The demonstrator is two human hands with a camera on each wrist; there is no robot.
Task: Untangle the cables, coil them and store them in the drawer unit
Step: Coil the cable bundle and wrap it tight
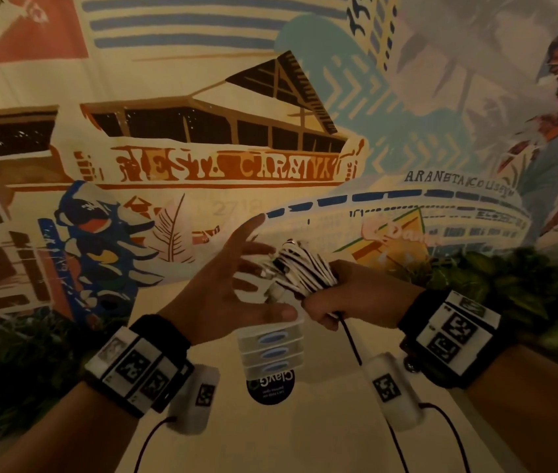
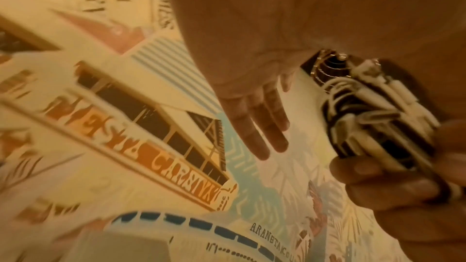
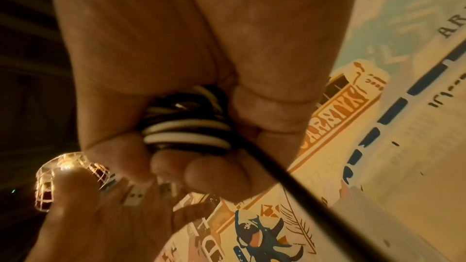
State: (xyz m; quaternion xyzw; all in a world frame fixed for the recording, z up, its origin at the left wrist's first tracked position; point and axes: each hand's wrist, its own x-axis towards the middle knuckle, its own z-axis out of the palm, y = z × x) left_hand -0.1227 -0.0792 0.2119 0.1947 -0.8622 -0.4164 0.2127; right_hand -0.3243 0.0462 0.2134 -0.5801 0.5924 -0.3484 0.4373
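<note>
A: Entry, left to right. Left hand?

B: Fingers straight and spread, palm turned toward the bundle. Thumb lies low, over the top of the drawer unit in the head view. The left wrist view shows the fingers extended, gripping nothing. The head view cannot settle whether the fingertips touch the bundle; they sit just beside it.

A: Wrist?

B: Black strap with a white marker block, thin cable trailing toward the near edge of the tabletop.

A: Centre?

B: Cable bundle, black and white strands coiled together, held in the air above the drawer unit, not resting on anything. White connector ends stick out on its left side. One loose black cable hangs down from the bundle.

A: Drawer unit?

B: Small, translucent, three drawers with blue oval handles, all pushed in. Stands mid-tabletop, toward the far edge. A dark round sticker lies on the tabletop just in front of it.

A: Right hand?

B: Fist wrapped round the lower part of the bundle. The right wrist view shows the fingers curled under the coils, with the loose black strand leaving between them.

A: Surroundings?

B: Painted mural behind the table; green foliage at the right.
</note>
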